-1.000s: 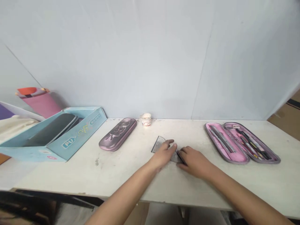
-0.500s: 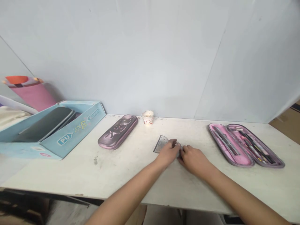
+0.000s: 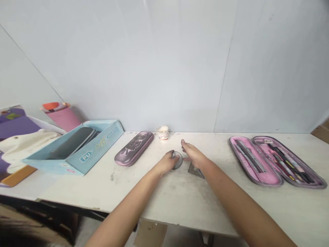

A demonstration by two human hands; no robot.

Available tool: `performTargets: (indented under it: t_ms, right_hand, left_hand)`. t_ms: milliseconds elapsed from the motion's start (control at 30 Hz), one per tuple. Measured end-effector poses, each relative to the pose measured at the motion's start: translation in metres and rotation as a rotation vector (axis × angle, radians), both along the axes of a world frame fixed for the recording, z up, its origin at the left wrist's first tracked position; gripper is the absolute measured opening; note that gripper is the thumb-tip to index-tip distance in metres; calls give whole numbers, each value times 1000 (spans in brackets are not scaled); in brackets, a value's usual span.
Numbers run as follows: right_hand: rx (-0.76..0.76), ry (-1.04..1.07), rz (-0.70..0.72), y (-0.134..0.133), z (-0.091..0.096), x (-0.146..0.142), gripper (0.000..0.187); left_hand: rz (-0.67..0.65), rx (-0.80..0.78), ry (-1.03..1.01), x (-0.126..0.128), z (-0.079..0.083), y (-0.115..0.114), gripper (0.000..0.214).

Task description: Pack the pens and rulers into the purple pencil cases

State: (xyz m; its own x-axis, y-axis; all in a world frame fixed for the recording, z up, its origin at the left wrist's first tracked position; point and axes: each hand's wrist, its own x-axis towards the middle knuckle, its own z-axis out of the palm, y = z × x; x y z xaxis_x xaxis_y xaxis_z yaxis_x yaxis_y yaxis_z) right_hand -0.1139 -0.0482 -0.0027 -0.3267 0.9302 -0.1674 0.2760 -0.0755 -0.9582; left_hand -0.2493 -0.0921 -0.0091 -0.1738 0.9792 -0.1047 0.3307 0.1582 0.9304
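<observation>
My left hand (image 3: 167,162) pinches a clear half-round protractor (image 3: 177,160) and tilts it up off the white table (image 3: 180,192). My right hand (image 3: 192,154) hovers just right of it with fingers stretched out and nothing in them. A clear set square (image 3: 195,170) lies flat on the table, partly under my right wrist. A closed purple pencil case (image 3: 134,148) lies to the left of my hands. An open pink-lined pencil case (image 3: 275,160) holding several pens lies to the right.
A small paper cup (image 3: 163,132) stands by the back wall. A light blue cardboard box (image 3: 77,147) with a dark flat case in it sits at the left. A pink tube (image 3: 61,115) and a cream cloth (image 3: 17,145) lie beyond it.
The hands were together over the rulers. Now my left hand has lifted the protractor's edge and my right hand has opened and moved back toward the wall, uncovering the set square.
</observation>
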Motion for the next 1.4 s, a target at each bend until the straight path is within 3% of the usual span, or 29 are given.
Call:
performTargets:
  t_ms: [100,200,267,367,467,567,700,800,867,967,1067,1200,1300,1400]
  right_hand:
    - [-22,-5,-35,1,-8,-7,56]
    - [35,-37,-10,-7,-19,-10,40]
    - [109,-58,13,-14,-23,-8,38]
    - [224,-80,-13,-16,-17,14,49]
    - [330,-163,-169,-9,-5,63,57]
    - [470,-334,-363,-2,-1,127,49]
    - [614,-596,-528,-1,-16,197,43]
    - [584,-807,-512,-4,-32,224,41]
    - [569,-880,-476,-5,-37,231,37]
    - [635,-882,-441,-5,-34,224,35]
    - [728,-777,-355,-5,-25,199,34]
    - [752,-587,-117,-10,-26,152,29]
    - [733,-522,25,-15,-35,118,28]
    - [685,-509,94,-18,-39,95,28]
  left_hand:
    - [105,-72,-66,3,-15,-3,53]
    - [241,-37,-107,14,-23,-3,54]
    - [242,-12,-171,27,-25,-1,54]
    - [167,114,-189,57,-21,5,49]
    - [39,316,-26,103,-12,14,45]
    - [-201,405,108,160,-5,22,47]
    - [-495,474,231,225,-14,30,56]
    - [-705,529,446,247,-25,34,49]
    - [-818,548,572,245,-27,36,41]
    - [-817,596,620,216,-17,34,38]
    - [-784,586,681,164,3,29,30]
    - [-744,446,936,87,21,19,20]
    - [-792,376,1019,51,19,10,17]
    - [-827,339,1038,39,7,2,21]
